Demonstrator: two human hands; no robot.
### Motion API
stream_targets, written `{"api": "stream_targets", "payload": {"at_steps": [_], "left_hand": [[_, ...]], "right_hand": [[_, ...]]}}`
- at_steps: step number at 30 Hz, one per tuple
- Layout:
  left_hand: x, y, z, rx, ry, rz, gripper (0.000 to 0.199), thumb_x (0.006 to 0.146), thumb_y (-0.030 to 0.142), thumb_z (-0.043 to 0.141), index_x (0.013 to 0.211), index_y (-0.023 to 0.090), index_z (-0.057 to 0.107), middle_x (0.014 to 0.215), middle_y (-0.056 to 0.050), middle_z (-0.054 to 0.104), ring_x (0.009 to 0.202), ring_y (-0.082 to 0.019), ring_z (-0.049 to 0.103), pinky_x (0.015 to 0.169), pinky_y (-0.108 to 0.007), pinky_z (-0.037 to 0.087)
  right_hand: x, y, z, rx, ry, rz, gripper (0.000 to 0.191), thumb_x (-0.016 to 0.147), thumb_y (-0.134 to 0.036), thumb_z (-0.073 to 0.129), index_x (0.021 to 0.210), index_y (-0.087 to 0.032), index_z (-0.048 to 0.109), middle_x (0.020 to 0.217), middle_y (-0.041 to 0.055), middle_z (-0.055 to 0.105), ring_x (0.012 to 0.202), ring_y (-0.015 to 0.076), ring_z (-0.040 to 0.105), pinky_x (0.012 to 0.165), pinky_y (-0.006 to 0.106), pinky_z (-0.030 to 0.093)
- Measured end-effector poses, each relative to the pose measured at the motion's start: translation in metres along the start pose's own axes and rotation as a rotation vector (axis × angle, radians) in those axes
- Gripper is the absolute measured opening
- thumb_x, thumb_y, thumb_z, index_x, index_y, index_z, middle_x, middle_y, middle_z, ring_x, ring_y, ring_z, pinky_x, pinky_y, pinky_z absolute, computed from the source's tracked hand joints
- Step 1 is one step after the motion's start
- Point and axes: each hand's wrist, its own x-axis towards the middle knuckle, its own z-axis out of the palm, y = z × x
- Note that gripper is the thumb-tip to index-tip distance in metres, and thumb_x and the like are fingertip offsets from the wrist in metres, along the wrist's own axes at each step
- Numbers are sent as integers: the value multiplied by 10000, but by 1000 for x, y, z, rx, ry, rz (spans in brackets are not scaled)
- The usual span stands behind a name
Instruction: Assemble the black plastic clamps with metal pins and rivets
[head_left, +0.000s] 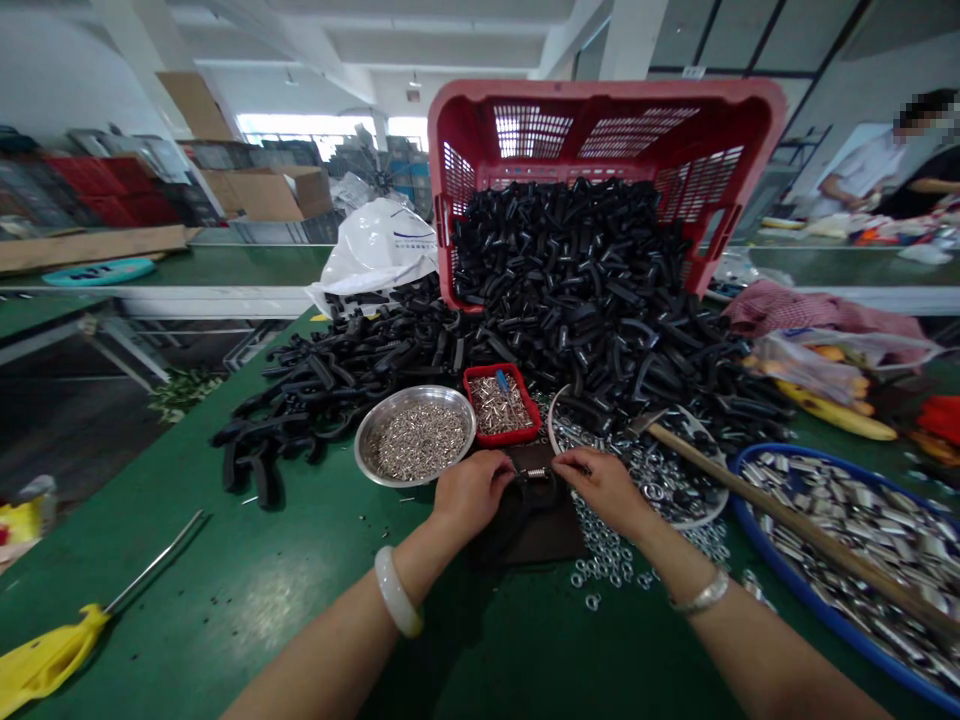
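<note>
Remotely, I watch the bare left hand [472,490] and right hand [600,488] meet over a dark brown mat [559,535], which seems laid there as a soft working spot on the green workbench [225,610]. Between them sits a small coiled steel spring [535,474] on a curved black plastic part [525,500]. My feed shows the left fingers [499,480] curled and pressed together over that part, as if steadying it, while the right thumb and forefinger [562,462] close in on the spring; I cannot tell whether they actually grip it. Just ahead, a round steel bowl [414,400] of short silver tubes [416,442] and a small red tray [501,430] of silver pins [499,405] sit close by, apparently for easy reach. Behind them, a red plastic crate [600,100] tips toward me, letting a heap of black plastic parts [570,280] spill forward. Loose steel rings [615,530] lie right of the mat, beside a wooden-handled tool [795,525] and a blue-rimmed tray [795,575] of silver pieces [847,540]. Far right, a co-worker [855,170] stands at another bench.
</note>
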Motion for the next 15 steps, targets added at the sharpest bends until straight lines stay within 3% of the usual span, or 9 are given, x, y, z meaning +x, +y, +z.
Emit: {"api": "stream_targets", "payload": {"at_steps": [15], "left_hand": [[-3, 0, 4, 85, 7, -13, 171, 841, 293, 430, 913, 240, 576, 925, 1, 596, 814, -138, 558, 669, -236, 393]], "right_hand": [[-4, -1, 16, -238, 134, -164, 157, 794, -171, 496, 852, -203, 638, 803, 40, 660, 756, 159, 608, 697, 274, 467]]}}
